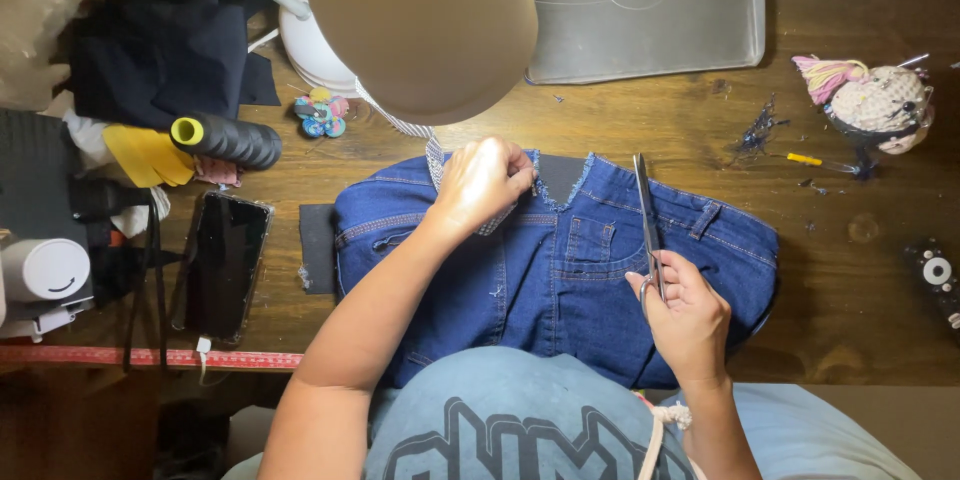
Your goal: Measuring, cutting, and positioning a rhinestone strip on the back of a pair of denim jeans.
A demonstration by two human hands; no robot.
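— Jeans, dark blue, lie flat on the wooden table right in front of the person, waistband away from the body, where a frayed notch with a dark patch shows at the top edge.

— And the hands?

— The left hand sits on the waistband beside that notch, fingers curled and pressed together on the cloth, seemingly pinching the edge so it stays taut. The right hand rests on the pocket area, fingers through the handles of scissors; the blades look closed and point up toward the waistband, likely kept at the ready.

— What lies around?

— A lamp shade hangs over the top edge, throwing light on the work. Left of the jeans lie a dark fabric scrap and a phone; further left a black thread cone. A red tape measure runs along the near table edge. A metal tray is behind, and a crocheted pincushion sits far right, near blue thread clippings.
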